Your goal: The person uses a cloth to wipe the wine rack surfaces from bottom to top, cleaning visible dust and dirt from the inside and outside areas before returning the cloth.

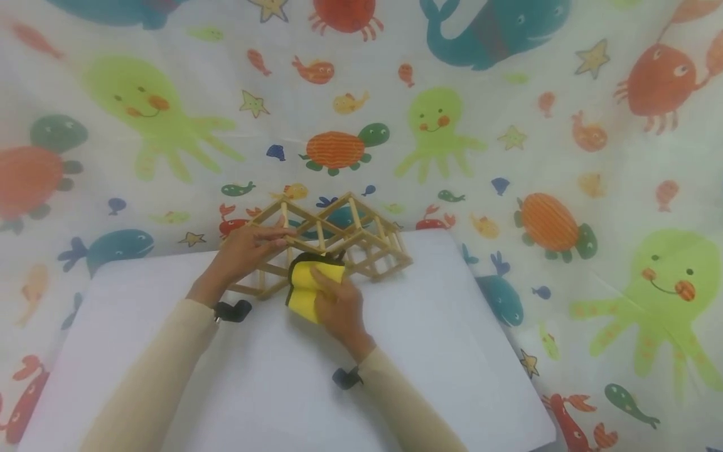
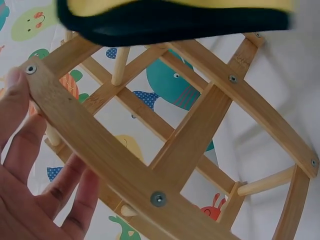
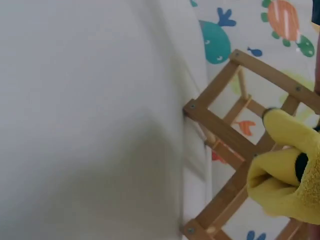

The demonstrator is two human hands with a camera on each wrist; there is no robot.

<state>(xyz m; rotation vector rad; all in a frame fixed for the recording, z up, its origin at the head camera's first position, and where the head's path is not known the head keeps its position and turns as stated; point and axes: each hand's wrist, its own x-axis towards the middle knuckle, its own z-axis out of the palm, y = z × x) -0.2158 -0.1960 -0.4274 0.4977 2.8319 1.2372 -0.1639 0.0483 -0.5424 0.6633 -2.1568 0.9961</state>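
A wooden lattice rack [image 1: 358, 235] of crossed slats, round dowels and metal rivets stands at the back of the table. My left hand [image 1: 248, 250] holds it at its left side; in the left wrist view, fingertips [image 2: 14, 82] lie at the riveted end of one slat [image 2: 92, 132]. A folded yellow cloth [image 1: 304, 302] with a dark border is gripped in my right hand [image 1: 341, 311], against the rack's front near the middle. The right wrist view shows the cloth [image 3: 280, 175] bunched before the slats, with most of that hand out of frame.
The white tabletop [image 1: 452, 351] extends in front and to both sides of the rack. Behind it hangs a curtain [image 1: 486, 113] printed with sea animals, close to the rack's back. Dark wrist-worn devices [image 1: 233, 311] sit by both sleeves.
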